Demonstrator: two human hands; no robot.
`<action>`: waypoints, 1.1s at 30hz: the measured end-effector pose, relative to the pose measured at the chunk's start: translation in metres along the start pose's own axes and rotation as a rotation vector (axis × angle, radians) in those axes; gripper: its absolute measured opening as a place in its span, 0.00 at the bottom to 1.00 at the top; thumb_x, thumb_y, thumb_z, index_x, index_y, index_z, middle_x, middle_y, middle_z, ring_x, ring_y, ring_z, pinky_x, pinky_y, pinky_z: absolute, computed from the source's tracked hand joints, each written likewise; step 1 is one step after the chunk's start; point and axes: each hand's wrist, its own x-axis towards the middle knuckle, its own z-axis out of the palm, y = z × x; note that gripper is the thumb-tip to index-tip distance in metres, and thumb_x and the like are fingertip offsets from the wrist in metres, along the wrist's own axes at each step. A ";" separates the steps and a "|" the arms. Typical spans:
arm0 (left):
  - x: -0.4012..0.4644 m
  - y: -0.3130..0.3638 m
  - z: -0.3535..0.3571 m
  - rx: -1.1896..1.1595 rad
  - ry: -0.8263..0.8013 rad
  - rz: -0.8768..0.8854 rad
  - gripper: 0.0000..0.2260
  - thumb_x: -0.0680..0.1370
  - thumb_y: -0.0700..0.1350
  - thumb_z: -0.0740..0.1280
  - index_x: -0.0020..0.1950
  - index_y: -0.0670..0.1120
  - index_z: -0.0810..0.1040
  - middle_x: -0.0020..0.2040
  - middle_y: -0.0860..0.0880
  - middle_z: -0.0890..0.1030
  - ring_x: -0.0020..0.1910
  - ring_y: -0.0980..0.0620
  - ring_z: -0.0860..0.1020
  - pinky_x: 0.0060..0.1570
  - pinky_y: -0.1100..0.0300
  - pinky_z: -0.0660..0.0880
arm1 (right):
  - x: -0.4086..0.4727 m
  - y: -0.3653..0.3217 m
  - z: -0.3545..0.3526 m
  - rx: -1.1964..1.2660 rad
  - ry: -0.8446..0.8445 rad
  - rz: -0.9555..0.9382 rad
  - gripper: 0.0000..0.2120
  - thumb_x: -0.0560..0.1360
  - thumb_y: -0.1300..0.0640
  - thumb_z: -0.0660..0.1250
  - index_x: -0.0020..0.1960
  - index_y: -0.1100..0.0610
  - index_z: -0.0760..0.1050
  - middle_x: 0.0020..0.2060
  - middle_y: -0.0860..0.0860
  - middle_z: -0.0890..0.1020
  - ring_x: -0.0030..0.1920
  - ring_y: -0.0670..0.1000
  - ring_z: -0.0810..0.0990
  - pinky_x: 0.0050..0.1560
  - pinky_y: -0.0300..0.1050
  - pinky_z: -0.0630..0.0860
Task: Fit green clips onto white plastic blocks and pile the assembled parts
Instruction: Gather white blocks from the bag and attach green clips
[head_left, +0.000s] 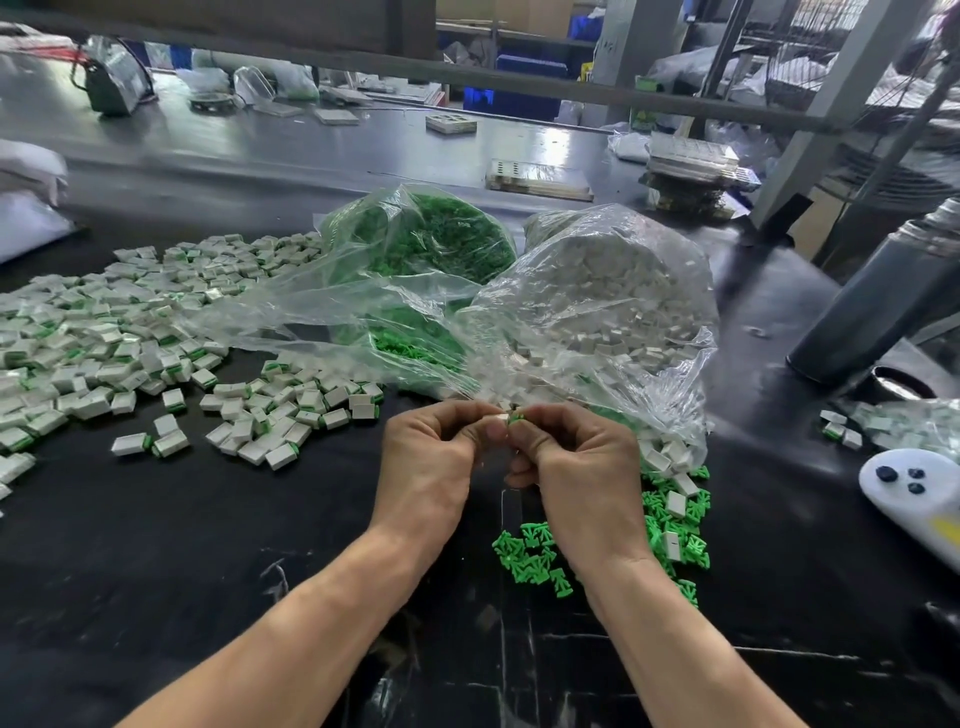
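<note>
While pinching a white block in left hand, presses green clip against it with right hand, above table middle; assembled pile toward left edge.

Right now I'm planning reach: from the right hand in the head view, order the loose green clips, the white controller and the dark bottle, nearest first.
From the right hand:
1. Loose green clips, just beneath it.
2. White controller, to its right.
3. Dark bottle, far right, further back.
</note>
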 end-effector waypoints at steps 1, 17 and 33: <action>0.000 0.000 0.000 0.011 -0.007 0.004 0.10 0.76 0.32 0.73 0.40 0.46 0.86 0.34 0.51 0.86 0.31 0.61 0.80 0.34 0.69 0.76 | 0.000 0.001 -0.001 0.002 -0.002 0.014 0.12 0.77 0.69 0.73 0.39 0.55 0.84 0.33 0.51 0.87 0.29 0.46 0.83 0.30 0.37 0.79; 0.021 0.000 -0.028 0.470 -0.176 0.150 0.12 0.75 0.38 0.76 0.46 0.57 0.87 0.43 0.58 0.87 0.45 0.59 0.85 0.43 0.61 0.78 | 0.012 0.014 -0.017 -0.476 -0.176 -0.061 0.04 0.78 0.54 0.75 0.46 0.46 0.84 0.38 0.45 0.85 0.41 0.46 0.85 0.48 0.56 0.84; 0.019 0.007 -0.025 0.440 -0.185 0.130 0.08 0.75 0.35 0.77 0.42 0.48 0.86 0.37 0.54 0.86 0.35 0.62 0.80 0.38 0.69 0.74 | 0.007 0.011 -0.009 -0.251 -0.072 -0.003 0.09 0.76 0.65 0.75 0.40 0.53 0.86 0.32 0.50 0.85 0.31 0.45 0.82 0.33 0.40 0.80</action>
